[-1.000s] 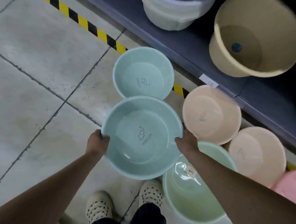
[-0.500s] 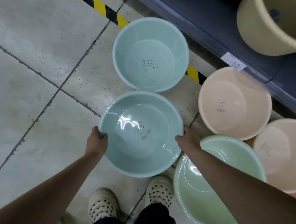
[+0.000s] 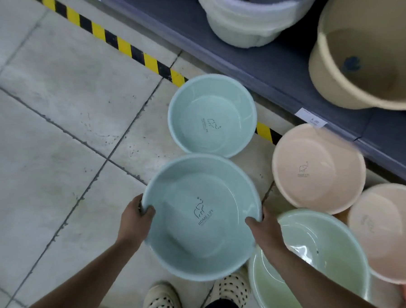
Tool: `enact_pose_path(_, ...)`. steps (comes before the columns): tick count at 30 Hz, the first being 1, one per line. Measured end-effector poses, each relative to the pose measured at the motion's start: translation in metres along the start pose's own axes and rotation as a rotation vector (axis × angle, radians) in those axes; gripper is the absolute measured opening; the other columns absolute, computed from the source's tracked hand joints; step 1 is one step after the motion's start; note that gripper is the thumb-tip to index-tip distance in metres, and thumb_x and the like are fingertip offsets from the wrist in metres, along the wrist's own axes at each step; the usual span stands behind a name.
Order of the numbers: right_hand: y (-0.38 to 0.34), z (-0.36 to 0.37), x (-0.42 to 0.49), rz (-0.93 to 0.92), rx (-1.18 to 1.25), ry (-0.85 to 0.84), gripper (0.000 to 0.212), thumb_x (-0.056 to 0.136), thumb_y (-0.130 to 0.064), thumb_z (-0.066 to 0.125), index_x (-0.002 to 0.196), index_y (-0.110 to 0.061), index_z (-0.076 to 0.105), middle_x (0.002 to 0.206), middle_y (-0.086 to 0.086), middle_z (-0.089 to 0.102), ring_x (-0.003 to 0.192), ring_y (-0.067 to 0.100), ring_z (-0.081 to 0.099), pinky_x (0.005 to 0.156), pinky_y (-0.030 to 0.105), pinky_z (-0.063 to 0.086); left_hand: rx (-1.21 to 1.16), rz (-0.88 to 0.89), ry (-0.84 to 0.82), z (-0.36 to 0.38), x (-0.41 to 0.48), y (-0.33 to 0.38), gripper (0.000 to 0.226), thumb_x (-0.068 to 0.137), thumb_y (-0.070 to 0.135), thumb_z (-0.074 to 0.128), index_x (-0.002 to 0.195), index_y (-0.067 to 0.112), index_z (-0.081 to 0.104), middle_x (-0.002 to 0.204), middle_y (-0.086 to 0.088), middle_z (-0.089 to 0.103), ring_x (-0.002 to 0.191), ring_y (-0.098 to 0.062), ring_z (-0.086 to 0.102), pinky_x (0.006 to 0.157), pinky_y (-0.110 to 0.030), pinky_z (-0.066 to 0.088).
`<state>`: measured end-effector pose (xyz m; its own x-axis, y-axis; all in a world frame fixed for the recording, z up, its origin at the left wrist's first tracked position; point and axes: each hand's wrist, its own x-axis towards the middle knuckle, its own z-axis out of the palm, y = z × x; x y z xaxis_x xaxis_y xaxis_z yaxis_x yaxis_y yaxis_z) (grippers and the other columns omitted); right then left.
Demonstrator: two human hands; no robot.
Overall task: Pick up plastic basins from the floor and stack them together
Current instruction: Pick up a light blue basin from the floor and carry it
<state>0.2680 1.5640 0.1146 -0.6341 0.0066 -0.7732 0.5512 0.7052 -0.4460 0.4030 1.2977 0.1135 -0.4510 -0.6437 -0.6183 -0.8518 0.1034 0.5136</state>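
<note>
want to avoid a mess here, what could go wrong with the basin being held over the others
Both hands, left and right, grip the blue basin only by its rim, so it could tip or slip. The smaller blue basin ahead looks narrower, so setting the held one into it may leave it perched and wobbling. The green basin sits right by the shoes, a likely trip point.

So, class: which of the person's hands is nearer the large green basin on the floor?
Right. The right hand overlaps the green basin; the left hand is across the held blue basin.
</note>
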Motion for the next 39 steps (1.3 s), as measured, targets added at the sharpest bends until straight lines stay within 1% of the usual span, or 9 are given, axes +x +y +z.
enact_pose_path(3, -0.035, -0.035, -0.038, -0.011, 0.007, -0.009, 0.035, 0.079, -0.009, 0.061, 0.112, -0.021, 0.06, 0.092, -0.003, 0.068, 0.078, 0.014, 0.064, 0.059, 0.024, 0.047, 0.036, 0.043, -0.064, -0.045, -0.017, 0.052, 0.018, 0.08, 0.013, 0.057, 0.097, 0.018, 0.061, 0.088, -0.006, 0.068, 0.08, -0.029, 0.063, 0.061, -0.029, 0.044)
enact_pose_path(5, -0.064, -0.06, -0.057, -0.036, -0.002, -0.03, 0.04, 0.078, -0.006, 0.061, 0.114, -0.023, 0.058, 0.094, -0.005, 0.067, 0.079, 0.007, 0.063, 0.057, 0.018, 0.043, 0.1, 0.072, -0.106, -0.07, -0.017, 0.087, 0.018, 0.077, 0.019, 0.056, 0.093, 0.015, 0.062, 0.083, -0.008, 0.069, 0.075, -0.03, 0.064, 0.058, -0.029, 0.044)
enact_pose_path(8, -0.108, -0.086, -0.068, -0.076, 0.04, -0.036, 0.045, 0.076, -0.003, 0.063, 0.116, -0.022, 0.057, 0.103, -0.003, 0.068, 0.094, 0.018, 0.064, 0.07, 0.025, 0.046, 0.146, 0.088, -0.117, -0.096, -0.003, 0.135, 0.01, 0.084, 0.008, 0.06, 0.093, 0.011, 0.064, 0.083, -0.012, 0.068, 0.076, -0.031, 0.064, 0.059, -0.028, 0.043)
enact_pose_path(12, -0.15, -0.096, -0.042, -0.088, -0.04, 0.049, 0.037, 0.078, -0.009, 0.067, 0.114, -0.011, 0.061, 0.109, 0.009, 0.069, 0.102, 0.029, 0.064, 0.081, 0.031, 0.048, 0.155, 0.136, -0.111, -0.101, 0.038, 0.184, 0.027, 0.08, 0.014, 0.063, 0.106, 0.006, 0.064, 0.09, -0.012, 0.066, 0.078, -0.029, 0.061, 0.064, -0.03, 0.045)
enact_pose_path(16, -0.172, -0.086, 0.003, -0.048, -0.03, 0.164, 0.035, 0.081, -0.011, 0.065, 0.116, -0.006, 0.06, 0.113, 0.013, 0.068, 0.1, 0.029, 0.063, 0.073, 0.024, 0.039, 0.159, 0.165, -0.144, -0.085, 0.092, 0.217, 0.04, 0.069, 0.025, 0.058, 0.103, 0.005, 0.066, 0.09, -0.016, 0.068, 0.08, -0.035, 0.065, 0.067, -0.04, 0.056)
enact_pose_path(20, -0.178, -0.063, 0.043, -0.028, 0.023, 0.255, 0.033, 0.084, -0.01, 0.061, 0.117, -0.006, 0.058, 0.112, 0.012, 0.066, 0.086, 0.02, 0.052, 0.071, 0.022, 0.037, 0.152, 0.228, -0.157, -0.06, 0.15, 0.224, 0.039, 0.07, 0.023, 0.057, 0.103, 0.004, 0.066, 0.099, -0.019, 0.069, 0.089, -0.036, 0.064, 0.072, -0.04, 0.052)
enact_pose_path(26, -0.175, -0.029, 0.106, -0.01, 0.117, 0.334, 0.034, 0.084, -0.01, 0.057, 0.118, -0.008, 0.056, 0.113, 0.009, 0.064, 0.093, 0.025, 0.057, 0.074, 0.025, 0.04, 0.23, 0.322, -0.139, -0.022, 0.234, 0.233, 0.033, 0.078, 0.024, 0.062, 0.104, 0.004, 0.065, 0.103, -0.018, 0.069, 0.096, -0.037, 0.064, 0.082, -0.044, 0.054)
enact_pose_path(33, -0.158, 0.015, 0.16, 0.038, 0.23, 0.369, 0.038, 0.081, -0.005, 0.058, 0.119, -0.009, 0.058, 0.106, 0.007, 0.065, 0.087, 0.02, 0.055, 0.071, 0.025, 0.041, 0.28, 0.291, -0.127, 0.015, 0.289, 0.21, 0.023, 0.081, 0.019, 0.062, 0.1, 0.007, 0.065, 0.099, -0.017, 0.068, 0.095, -0.038, 0.063, 0.079, -0.04, 0.051)
enact_pose_path(39, -0.137, 0.041, 0.181, 0.042, 0.312, 0.435, 0.042, 0.078, 0.002, 0.05, 0.115, -0.015, 0.061, 0.099, 0.003, 0.066, 0.096, 0.025, 0.064, 0.073, 0.023, 0.047, 0.325, 0.322, -0.091, 0.035, 0.299, 0.182, 0.035, 0.07, 0.031, 0.062, 0.098, 0.01, 0.068, 0.093, -0.016, 0.07, 0.087, -0.037, 0.064, 0.075, -0.037, 0.052)
